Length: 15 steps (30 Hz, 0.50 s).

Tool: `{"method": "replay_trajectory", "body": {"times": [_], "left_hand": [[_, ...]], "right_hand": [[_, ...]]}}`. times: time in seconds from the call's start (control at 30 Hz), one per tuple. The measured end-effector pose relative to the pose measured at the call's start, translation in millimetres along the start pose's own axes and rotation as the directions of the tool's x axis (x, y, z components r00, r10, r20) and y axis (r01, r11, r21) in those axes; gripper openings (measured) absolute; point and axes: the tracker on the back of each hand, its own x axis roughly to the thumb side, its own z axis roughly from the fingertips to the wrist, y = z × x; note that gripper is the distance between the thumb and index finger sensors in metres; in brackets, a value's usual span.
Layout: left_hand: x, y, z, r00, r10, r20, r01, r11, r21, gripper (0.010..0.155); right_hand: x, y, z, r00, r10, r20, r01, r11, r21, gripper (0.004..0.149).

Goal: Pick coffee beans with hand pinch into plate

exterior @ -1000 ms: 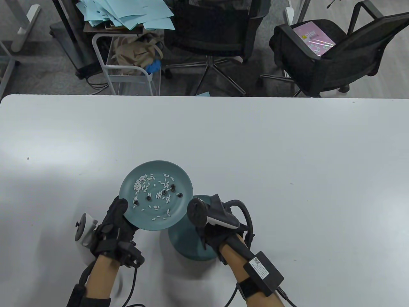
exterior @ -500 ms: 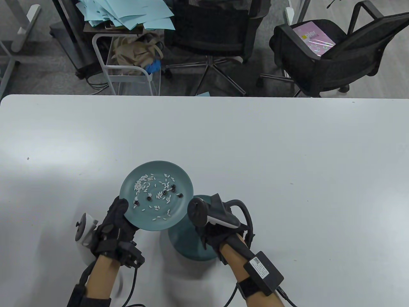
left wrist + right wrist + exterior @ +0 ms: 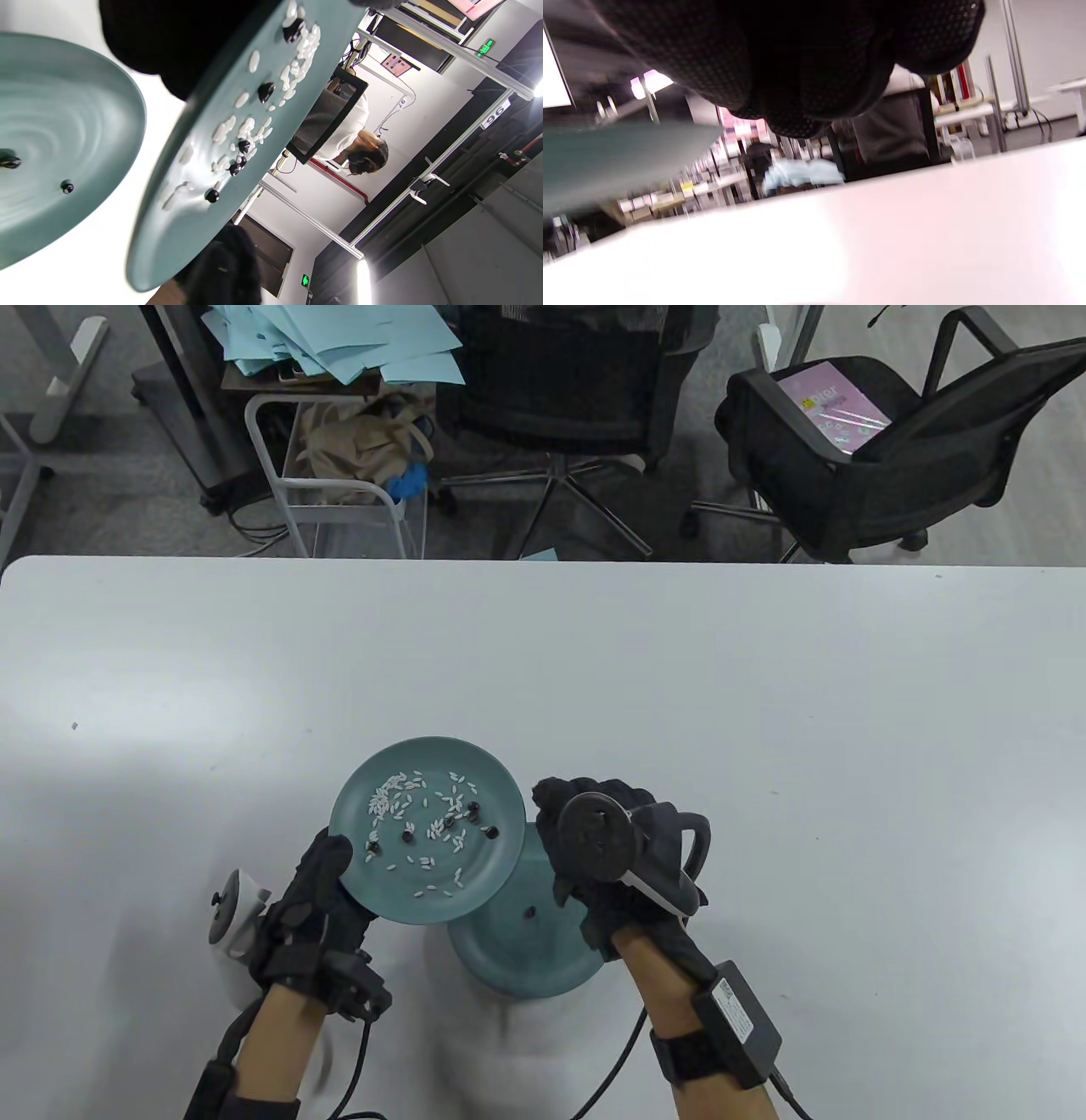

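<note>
My left hand (image 3: 333, 861) holds a teal plate (image 3: 488, 874) tilted above the table, thumb on its near rim, fingers underneath. White rice grains (image 3: 394, 797) and several dark coffee beans (image 3: 473, 812) lie on it; the left wrist view shows the beans (image 3: 265, 91) too. A second teal plate (image 3: 551, 963) sits on the table below it, with a coffee bean (image 3: 531, 912) in it. The left wrist view shows two beans (image 3: 67, 187) on that lower plate (image 3: 63, 127). My right hand (image 3: 564, 819) hovers at the raised plate's right edge, its fingers (image 3: 797, 84) bunched and curled, nothing visible in them.
The white table (image 3: 764, 712) stretches far and right of the plates. Two black office chairs (image 3: 857, 466) and a wire cart (image 3: 339, 500) with blue papers stand beyond its far edge. A battery pack (image 3: 736, 1014) is strapped to my right forearm.
My right hand has risen from over the lower plate and moved up and right to the raised plate's right edge. The lower plate's bean is now uncovered. The held plate shifted slightly right.
</note>
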Motion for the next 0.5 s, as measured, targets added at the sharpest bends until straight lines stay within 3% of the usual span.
{"method": "replay_trajectory", "body": {"times": [0.17, 0.33, 0.5], "left_hand": [[-1.8, -6.4, -0.2, 1.0, -0.019, -0.004, 0.019, 1.0, -0.024, 0.058], [-2.8, -10.4, 0.1, 0.999, -0.031, -0.005, 0.031, 0.999, -0.037, 0.058], [-3.0, -11.8, 0.1, 0.999, -0.038, -0.004, 0.037, 0.998, -0.043, 0.058]], "right_hand": [[28.0, -12.7, 3.1, 0.988, -0.025, 0.155, 0.038, 0.996, -0.078, 0.039], [53.1, -7.2, 7.1, 0.955, 0.172, 0.242, -0.178, 0.984, 0.004, 0.037], [63.5, 4.0, 9.8, 0.886, 0.366, 0.285, -0.399, 0.914, 0.066, 0.037]]}}
